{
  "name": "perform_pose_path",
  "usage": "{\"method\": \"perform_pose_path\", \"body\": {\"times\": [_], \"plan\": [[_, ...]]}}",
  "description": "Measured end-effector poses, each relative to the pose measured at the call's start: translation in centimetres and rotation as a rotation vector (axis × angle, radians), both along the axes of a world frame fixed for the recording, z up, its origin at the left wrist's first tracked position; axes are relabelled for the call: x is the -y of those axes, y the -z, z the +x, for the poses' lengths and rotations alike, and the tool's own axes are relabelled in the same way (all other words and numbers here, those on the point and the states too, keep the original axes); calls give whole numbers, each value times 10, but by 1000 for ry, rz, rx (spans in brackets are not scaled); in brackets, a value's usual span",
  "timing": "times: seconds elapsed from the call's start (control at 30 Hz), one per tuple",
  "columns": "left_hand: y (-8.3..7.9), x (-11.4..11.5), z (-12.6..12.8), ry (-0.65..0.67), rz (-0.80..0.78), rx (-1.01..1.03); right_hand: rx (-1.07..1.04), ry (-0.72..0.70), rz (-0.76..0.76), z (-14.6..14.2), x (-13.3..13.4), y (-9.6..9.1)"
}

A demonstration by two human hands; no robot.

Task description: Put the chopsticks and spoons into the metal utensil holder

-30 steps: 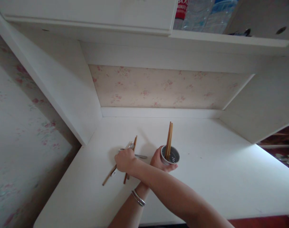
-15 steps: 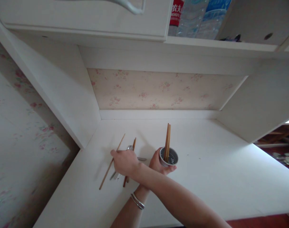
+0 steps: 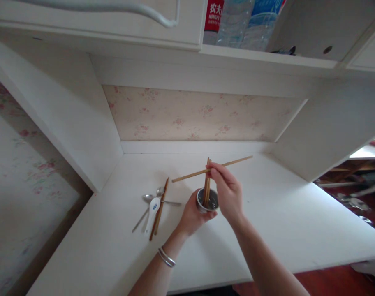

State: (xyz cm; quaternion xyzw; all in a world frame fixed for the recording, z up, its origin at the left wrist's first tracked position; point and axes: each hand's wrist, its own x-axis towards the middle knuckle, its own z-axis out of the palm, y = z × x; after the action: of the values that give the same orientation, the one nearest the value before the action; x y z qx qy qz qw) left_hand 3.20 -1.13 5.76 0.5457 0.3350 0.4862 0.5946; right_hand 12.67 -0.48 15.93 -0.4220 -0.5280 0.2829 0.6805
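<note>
Fingers of right hand [image 3: 230, 193] pinch single chopstick [image 3: 190, 175] near mid-length, just below frame center, tips nearly together; left hand [image 3: 190, 213] wraps around metal cup [image 3: 202, 209], standing chopsticks [image 3: 206, 191] inside. Held piece likely light, stiff, prone to roll; mid-shaft grip looks best. Slim, straight, yellowish-brown, right end tilted upward.

Head-worn view, facing forward and down
</note>
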Motion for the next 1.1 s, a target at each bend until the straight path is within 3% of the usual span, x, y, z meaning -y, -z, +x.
{"method": "perform_pose_path", "body": {"times": [0.1, 0.2, 0.33, 0.47, 0.63, 0.87, 1.1], "plan": [[-1, 1, 3, -6, 20, 11, -102, 32, 42, 33, -7, 3], [-1, 1, 3, 18, 32, 26, -76, 72, 42, 56, -10, 10], [1, -1, 4, 40, 43, 32, -34, 74, -71, 70, -13, 27], [4, -3, 5, 22, 52, 7, -1, 49, -251, 71, -17, 44], [4, -4, 6, 7, 62, -12, 48, 37, -373, 66, -19, 56], [9, -6, 7, -10, 50, -31, 292, 51, -404, 60, -19, 66], [14, -6, 7, -11, 55, -51, 350, 42, -410, 57, -19, 71]]}}
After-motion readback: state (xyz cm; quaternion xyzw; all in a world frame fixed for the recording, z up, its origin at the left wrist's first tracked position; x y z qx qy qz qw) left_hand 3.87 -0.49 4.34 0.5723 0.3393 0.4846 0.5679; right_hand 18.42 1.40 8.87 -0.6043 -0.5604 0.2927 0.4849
